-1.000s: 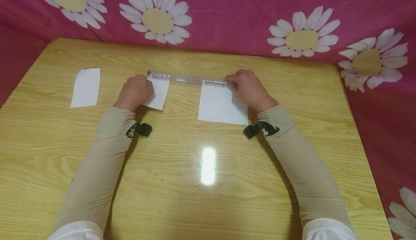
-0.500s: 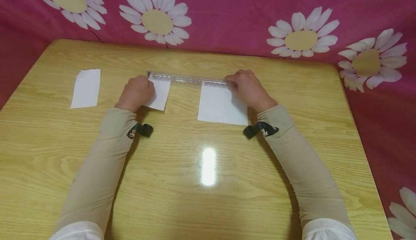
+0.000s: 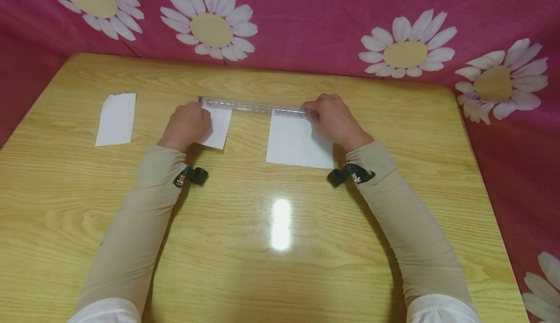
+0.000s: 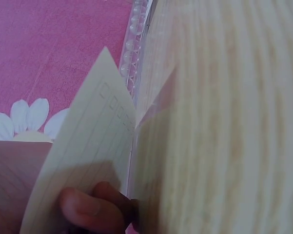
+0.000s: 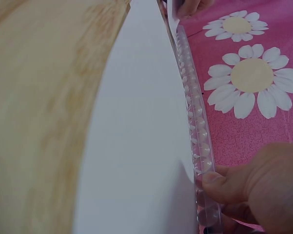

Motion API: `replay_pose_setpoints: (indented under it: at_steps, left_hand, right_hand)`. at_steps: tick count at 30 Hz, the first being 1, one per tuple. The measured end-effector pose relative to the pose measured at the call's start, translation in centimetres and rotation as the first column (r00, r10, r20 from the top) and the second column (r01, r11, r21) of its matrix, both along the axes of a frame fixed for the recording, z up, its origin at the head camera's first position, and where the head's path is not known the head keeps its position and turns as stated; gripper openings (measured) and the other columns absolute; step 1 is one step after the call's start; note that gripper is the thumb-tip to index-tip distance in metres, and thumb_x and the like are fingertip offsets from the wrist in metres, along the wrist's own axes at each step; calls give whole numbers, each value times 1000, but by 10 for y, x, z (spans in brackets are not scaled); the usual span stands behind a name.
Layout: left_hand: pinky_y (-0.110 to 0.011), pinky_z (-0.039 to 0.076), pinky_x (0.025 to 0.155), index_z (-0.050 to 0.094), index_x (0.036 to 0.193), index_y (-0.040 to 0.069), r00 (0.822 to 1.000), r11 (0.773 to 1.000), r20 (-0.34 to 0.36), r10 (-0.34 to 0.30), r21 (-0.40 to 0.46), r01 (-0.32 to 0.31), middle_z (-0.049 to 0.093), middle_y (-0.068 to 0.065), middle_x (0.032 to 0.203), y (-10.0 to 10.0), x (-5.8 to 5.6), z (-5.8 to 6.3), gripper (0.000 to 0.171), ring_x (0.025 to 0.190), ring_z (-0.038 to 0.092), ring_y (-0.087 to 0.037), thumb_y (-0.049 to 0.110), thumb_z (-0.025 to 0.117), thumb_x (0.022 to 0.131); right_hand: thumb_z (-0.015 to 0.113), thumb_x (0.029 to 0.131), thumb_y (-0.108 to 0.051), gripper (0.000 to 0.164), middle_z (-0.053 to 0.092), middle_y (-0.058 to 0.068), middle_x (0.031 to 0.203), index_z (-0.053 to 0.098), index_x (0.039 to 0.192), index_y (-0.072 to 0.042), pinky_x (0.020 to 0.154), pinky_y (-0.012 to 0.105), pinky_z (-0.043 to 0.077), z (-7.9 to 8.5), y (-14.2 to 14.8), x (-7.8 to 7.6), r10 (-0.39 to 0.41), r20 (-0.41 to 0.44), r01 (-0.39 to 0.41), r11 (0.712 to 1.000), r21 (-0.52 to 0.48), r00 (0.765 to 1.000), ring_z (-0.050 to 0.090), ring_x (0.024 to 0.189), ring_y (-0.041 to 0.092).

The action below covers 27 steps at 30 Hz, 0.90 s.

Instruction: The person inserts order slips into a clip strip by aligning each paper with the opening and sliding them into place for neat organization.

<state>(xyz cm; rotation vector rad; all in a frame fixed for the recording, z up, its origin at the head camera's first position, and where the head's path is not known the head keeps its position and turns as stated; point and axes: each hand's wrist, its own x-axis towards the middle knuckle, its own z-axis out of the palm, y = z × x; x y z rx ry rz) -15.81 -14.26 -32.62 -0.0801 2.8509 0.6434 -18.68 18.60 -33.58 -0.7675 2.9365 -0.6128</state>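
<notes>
In the head view, my left hand holds a small white paper against the left part of a long clear plastic strip. Printed lines and a row of small boxes show on this paper in the left wrist view, where fingertips press on its face and it stands raised from the table. My right hand pinches the strip's right end between thumb and fingers. Round clear bumps run along the strip in the right wrist view. Under its right part lies a creased white paper, partly covered by that hand.
Another white paper with a ragged top edge lies at the left of the wooden table. A pink cloth with white flowers hangs behind and to the right. Black wrist mounts sit on both forearms.
My left hand has slid slightly to the right along the strip, and the small paper moved with it. The right hand, the strip and the other papers look unmoved.
</notes>
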Motion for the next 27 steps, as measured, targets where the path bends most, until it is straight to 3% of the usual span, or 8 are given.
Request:
replay_pose_setpoints:
  at_steps: [15,18,22,25,27]
  left_hand:
    - [-52,51,83,62,93,-10,1000,1000,15,-23,-2,23,63,-35,116,3,-1,-1,44,88,55,-36,17,28,103]
    - [-52,51,85,65,104,-14,999,1000,23,-25,-1,25,61,-36,126,4,-2,-1,48,91,56,-37,17,28,103]
    - [-56,51,91,58,130,-16,999,1000,32,-31,-4,31,53,-37,144,5,-3,-1,53,99,58,-39,17,28,103]
    - [-55,52,91,61,122,-15,999,999,40,-36,-10,37,57,-37,137,5,-4,-2,51,97,57,-39,18,28,103]
    - [-53,52,88,64,105,-11,998,999,40,-37,-14,38,61,-35,126,6,-3,-2,46,93,57,-38,18,28,103]
  right_hand:
    - [58,99,-2,29,76,21,106,73,124,-3,107,48,45,1,0,1,7,-9,-7,1000,4,1000,66,104,36]
    - [58,99,-2,29,76,21,106,73,124,-3,107,48,45,1,0,1,6,-8,-6,1000,5,1000,66,104,36]
    - [59,99,-2,28,76,21,106,73,124,-3,106,48,46,2,0,1,6,-8,-6,1000,4,1000,66,104,36]
    - [59,99,-3,28,76,21,106,73,124,-3,105,48,46,2,0,1,6,-7,-6,1000,3,1000,66,103,36]
    - [59,99,-3,29,76,21,106,73,124,-3,105,48,46,1,0,0,7,-7,-7,1000,3,1000,66,104,36]
